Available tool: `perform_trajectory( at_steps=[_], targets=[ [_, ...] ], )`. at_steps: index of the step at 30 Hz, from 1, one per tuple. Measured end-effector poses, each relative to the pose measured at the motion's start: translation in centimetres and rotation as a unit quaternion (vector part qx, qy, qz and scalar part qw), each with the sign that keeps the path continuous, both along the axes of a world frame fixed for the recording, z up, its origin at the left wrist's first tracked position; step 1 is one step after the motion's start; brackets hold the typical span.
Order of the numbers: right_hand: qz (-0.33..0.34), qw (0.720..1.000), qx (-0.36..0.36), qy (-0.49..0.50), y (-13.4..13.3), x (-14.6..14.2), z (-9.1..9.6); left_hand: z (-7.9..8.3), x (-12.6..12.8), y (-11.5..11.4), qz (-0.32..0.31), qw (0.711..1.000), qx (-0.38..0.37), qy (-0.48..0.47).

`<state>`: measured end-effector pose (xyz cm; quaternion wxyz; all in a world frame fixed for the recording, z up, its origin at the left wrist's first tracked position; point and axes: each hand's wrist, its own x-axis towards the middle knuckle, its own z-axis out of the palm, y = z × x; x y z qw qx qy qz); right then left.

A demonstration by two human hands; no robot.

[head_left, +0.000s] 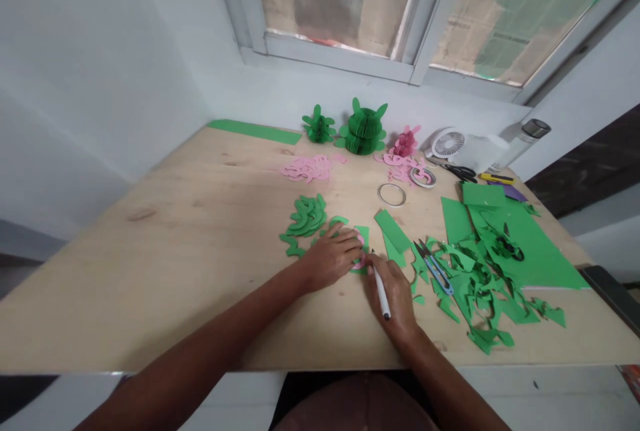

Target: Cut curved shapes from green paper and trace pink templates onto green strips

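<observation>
My left hand (331,259) lies fairly flat on the table, its fingertips pressing on a pink paper cutout (361,239). That cutout rests on a green paper strip (363,231) and is partly covered by my fingers. In my right hand (399,294) is a white marker pen (382,294), gripped with its upper end slanting back toward me. The pen's writing end is close to the cutout's right edge; whether it touches the paper I cannot tell. A pile of curved green paper pieces (307,215) sits just beyond my left hand.
Blue-handled thread snips (435,267) and green scraps (483,277) lie to the right, beside green sheets (535,247). Farther back are pink cutouts (307,167), a tape ring (392,195), green paper figures (364,131), a pink figure (406,142), a small fan (449,143) and black scissors (461,172).
</observation>
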<state>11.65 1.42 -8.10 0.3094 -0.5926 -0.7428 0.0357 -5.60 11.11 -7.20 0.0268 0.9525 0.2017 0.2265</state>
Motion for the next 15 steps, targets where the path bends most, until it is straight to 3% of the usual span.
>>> perform_trajectory(
  at_steps=[15],
  targets=[
    [-0.011,1.000,-0.010,-0.013,-0.10,-0.26,0.15,0.25,-0.80,0.39,-0.016,0.996,-0.090,-0.023]
  ],
)
